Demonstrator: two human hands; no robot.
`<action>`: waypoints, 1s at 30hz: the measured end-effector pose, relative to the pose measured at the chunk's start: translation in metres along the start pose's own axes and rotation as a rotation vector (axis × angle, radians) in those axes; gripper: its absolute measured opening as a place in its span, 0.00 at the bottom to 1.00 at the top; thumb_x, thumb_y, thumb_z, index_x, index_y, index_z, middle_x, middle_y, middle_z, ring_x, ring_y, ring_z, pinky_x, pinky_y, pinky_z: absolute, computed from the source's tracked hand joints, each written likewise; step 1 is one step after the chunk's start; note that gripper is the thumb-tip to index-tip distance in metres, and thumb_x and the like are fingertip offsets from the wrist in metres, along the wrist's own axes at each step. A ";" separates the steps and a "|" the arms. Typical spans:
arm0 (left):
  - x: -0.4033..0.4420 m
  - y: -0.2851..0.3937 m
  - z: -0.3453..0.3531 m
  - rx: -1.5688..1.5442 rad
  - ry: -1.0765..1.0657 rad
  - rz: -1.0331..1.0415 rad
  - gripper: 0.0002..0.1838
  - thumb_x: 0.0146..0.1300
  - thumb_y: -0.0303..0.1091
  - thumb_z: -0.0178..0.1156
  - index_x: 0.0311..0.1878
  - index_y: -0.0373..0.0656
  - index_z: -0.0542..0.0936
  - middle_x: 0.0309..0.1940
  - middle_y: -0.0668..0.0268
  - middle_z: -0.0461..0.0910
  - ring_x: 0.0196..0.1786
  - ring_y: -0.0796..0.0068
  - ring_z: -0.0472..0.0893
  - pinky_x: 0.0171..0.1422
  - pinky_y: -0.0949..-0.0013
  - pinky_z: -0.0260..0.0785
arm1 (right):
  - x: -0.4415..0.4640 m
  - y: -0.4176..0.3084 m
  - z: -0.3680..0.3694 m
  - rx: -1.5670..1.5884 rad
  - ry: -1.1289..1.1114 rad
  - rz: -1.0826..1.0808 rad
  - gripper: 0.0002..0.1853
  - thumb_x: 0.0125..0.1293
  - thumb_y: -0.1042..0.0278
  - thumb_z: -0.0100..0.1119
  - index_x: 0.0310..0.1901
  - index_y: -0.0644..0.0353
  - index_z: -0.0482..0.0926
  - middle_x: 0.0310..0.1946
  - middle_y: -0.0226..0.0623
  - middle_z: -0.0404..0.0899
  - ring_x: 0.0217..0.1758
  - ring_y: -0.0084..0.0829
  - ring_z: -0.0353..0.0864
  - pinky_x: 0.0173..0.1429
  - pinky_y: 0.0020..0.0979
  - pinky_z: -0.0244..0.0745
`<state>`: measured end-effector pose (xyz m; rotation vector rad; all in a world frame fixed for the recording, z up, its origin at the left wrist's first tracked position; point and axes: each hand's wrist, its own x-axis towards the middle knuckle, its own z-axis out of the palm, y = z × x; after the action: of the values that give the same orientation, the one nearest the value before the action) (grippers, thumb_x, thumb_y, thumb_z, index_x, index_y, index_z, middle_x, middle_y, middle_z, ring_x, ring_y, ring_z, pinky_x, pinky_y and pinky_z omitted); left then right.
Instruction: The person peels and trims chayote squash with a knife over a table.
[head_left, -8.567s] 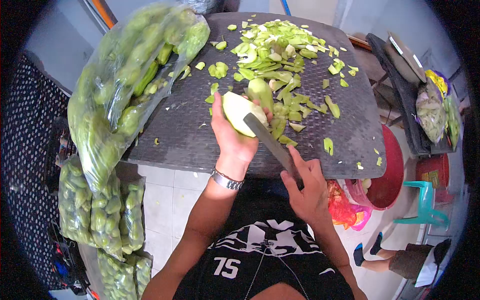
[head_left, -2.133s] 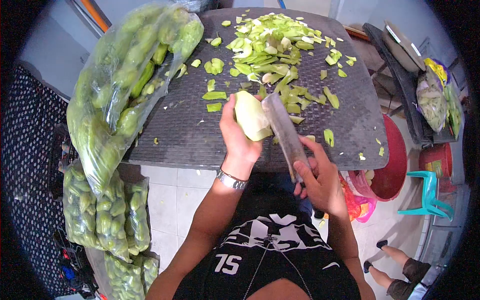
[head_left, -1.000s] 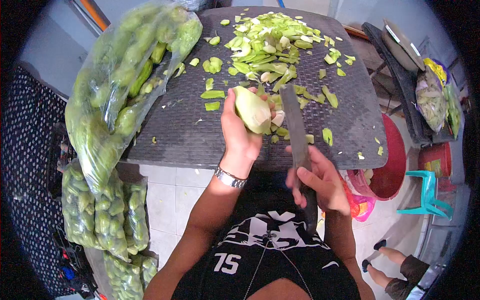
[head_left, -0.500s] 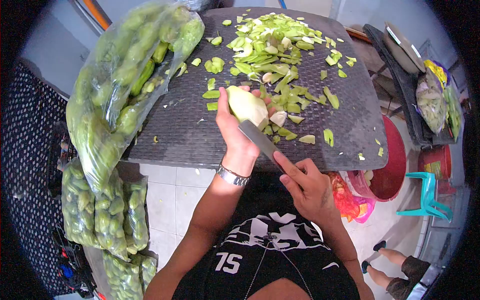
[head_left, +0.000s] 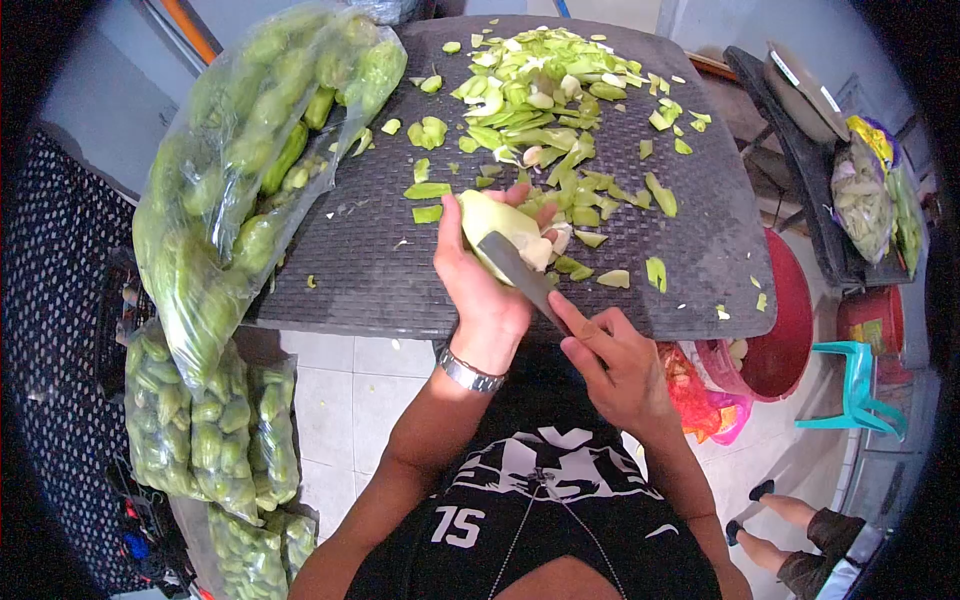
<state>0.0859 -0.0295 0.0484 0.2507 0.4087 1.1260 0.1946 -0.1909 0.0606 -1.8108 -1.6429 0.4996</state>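
Over the near part of the dark woven-pattern table [head_left: 400, 290], my left hand [head_left: 485, 285] holds a pale green peeled vegetable [head_left: 490, 222], fingers wrapped round its far side. My right hand [head_left: 615, 365] grips a knife [head_left: 520, 275] with a broad grey blade, which lies against the vegetable's near right side. Its handle is hidden in my fingers. Just beyond the vegetable, a heap of green peelings [head_left: 550, 80] spreads over the table, with loose pieces [head_left: 427, 190] to the left of my left hand.
A large clear bag of green vegetables [head_left: 240, 160] covers the table's left side. More filled bags [head_left: 200, 420] are below it. At the right are a red tub [head_left: 785, 320], a teal stool [head_left: 855, 390] and a dark side table [head_left: 790, 150]. Another person's legs [head_left: 785, 525] show lower right.
Half a second ago the blade was at the vegetable's lower edge; now it overlaps its side. Earlier the knife was raised away to the right. Since the oldest frame, a second vegetable beyond my left hand is gone.
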 end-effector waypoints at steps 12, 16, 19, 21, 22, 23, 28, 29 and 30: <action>0.023 0.009 -0.012 -0.053 -0.145 0.074 0.29 0.79 0.62 0.44 0.50 0.43 0.77 0.55 0.54 0.83 0.57 0.39 0.83 0.58 0.40 0.78 | -0.017 -0.011 -0.003 0.052 -0.033 0.019 0.25 0.74 0.69 0.62 0.71 0.48 0.78 0.35 0.43 0.77 0.34 0.37 0.80 0.39 0.35 0.77; 0.007 0.004 0.003 0.006 -0.003 0.079 0.29 0.78 0.63 0.45 0.50 0.43 0.77 0.55 0.54 0.83 0.56 0.39 0.83 0.57 0.42 0.78 | -0.011 0.001 0.006 -0.026 0.027 0.009 0.26 0.75 0.58 0.61 0.73 0.33 0.74 0.35 0.42 0.76 0.29 0.44 0.83 0.34 0.44 0.82; 0.004 0.003 0.001 0.045 0.024 0.063 0.29 0.78 0.64 0.46 0.50 0.43 0.76 0.54 0.53 0.83 0.54 0.40 0.84 0.55 0.44 0.77 | -0.006 0.001 0.009 -0.106 0.066 -0.016 0.26 0.75 0.57 0.62 0.73 0.32 0.74 0.35 0.42 0.76 0.28 0.44 0.83 0.34 0.46 0.82; 0.003 0.003 0.000 0.054 0.039 0.050 0.29 0.77 0.64 0.47 0.50 0.44 0.76 0.54 0.54 0.83 0.54 0.41 0.84 0.55 0.44 0.77 | -0.002 -0.003 0.009 -0.138 0.091 -0.033 0.25 0.74 0.62 0.63 0.71 0.39 0.78 0.34 0.40 0.76 0.29 0.40 0.81 0.34 0.40 0.78; 0.004 0.003 0.000 0.058 0.045 0.047 0.29 0.77 0.64 0.47 0.51 0.44 0.75 0.53 0.55 0.83 0.53 0.42 0.84 0.54 0.45 0.77 | 0.000 -0.005 0.009 -0.153 0.105 -0.044 0.24 0.73 0.64 0.64 0.70 0.42 0.80 0.34 0.40 0.76 0.29 0.37 0.80 0.33 0.38 0.77; 0.003 0.005 0.001 0.058 0.054 0.051 0.28 0.77 0.64 0.48 0.51 0.44 0.75 0.52 0.55 0.83 0.52 0.43 0.84 0.54 0.45 0.77 | 0.001 -0.006 0.009 -0.159 0.098 -0.038 0.24 0.73 0.64 0.64 0.70 0.42 0.80 0.34 0.40 0.76 0.28 0.37 0.80 0.33 0.38 0.77; 0.001 0.003 0.004 0.100 0.128 0.085 0.24 0.78 0.59 0.52 0.52 0.46 0.75 0.48 0.60 0.83 0.49 0.52 0.84 0.54 0.49 0.77 | 0.002 -0.004 0.017 -0.148 0.079 -0.022 0.27 0.75 0.54 0.61 0.74 0.31 0.73 0.37 0.42 0.76 0.28 0.45 0.83 0.32 0.46 0.82; 0.002 0.003 0.002 0.086 0.114 0.079 0.23 0.78 0.58 0.52 0.52 0.46 0.75 0.48 0.60 0.83 0.48 0.53 0.84 0.54 0.50 0.77 | 0.002 -0.004 0.019 -0.160 0.082 -0.005 0.27 0.75 0.54 0.61 0.74 0.31 0.72 0.37 0.42 0.76 0.28 0.45 0.84 0.32 0.46 0.82; 0.003 0.003 -0.002 0.073 0.101 0.073 0.22 0.78 0.57 0.53 0.53 0.46 0.75 0.47 0.60 0.83 0.48 0.54 0.84 0.54 0.50 0.77 | 0.001 -0.006 0.021 -0.173 0.084 0.011 0.27 0.75 0.54 0.60 0.74 0.31 0.72 0.38 0.42 0.76 0.28 0.46 0.84 0.32 0.46 0.82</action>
<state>0.0837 -0.0256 0.0474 0.2752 0.5338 1.2002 0.1769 -0.1860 0.0491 -1.9383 -1.6628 0.2886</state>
